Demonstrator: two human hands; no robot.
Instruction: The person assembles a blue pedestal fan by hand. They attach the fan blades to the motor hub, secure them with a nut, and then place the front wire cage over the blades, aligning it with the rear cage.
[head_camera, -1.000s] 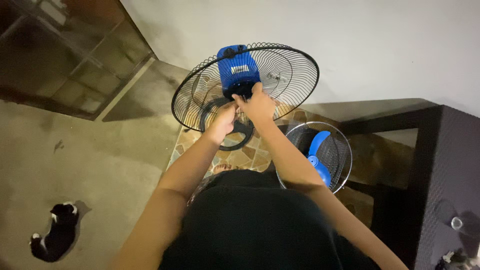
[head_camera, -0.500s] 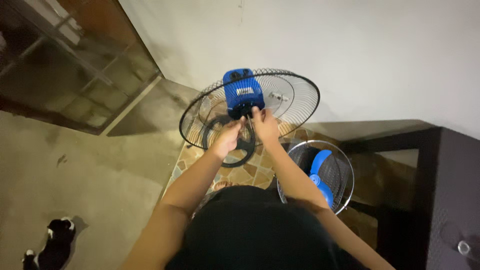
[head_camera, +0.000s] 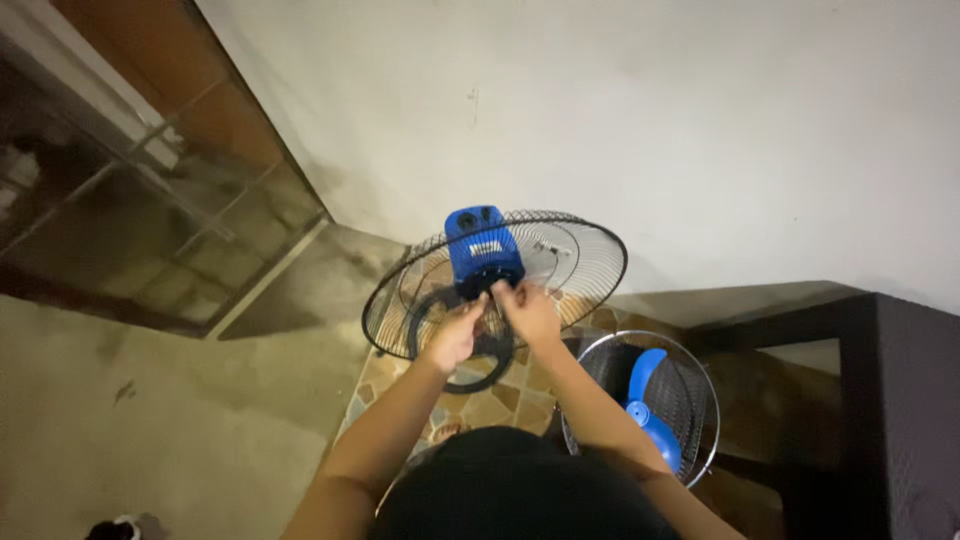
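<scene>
A stand fan's blue motor housing (head_camera: 483, 252) sits inside its black wire rear guard (head_camera: 580, 262), tilted face up in front of me. My left hand (head_camera: 455, 333) and my right hand (head_camera: 527, 309) both reach to the hub just below the blue housing, fingers pinched together at the centre. What the fingertips hold is too small to make out. Below the guard the fan's round black base (head_camera: 480, 368) rests on the tiled floor.
A second wire guard (head_camera: 690, 395) with the blue fan blade (head_camera: 645, 410) lying in it rests at my right. A dark wicker cabinet (head_camera: 890, 400) stands far right. A white wall is ahead, a glass door (head_camera: 130, 230) at the left. A black-and-white cat (head_camera: 115, 528) is at the bottom left edge.
The camera has tilted upward, so the fan and both hands sit lower in view and the cat has slid almost out of frame. Both hands stay at the fan's hub.
</scene>
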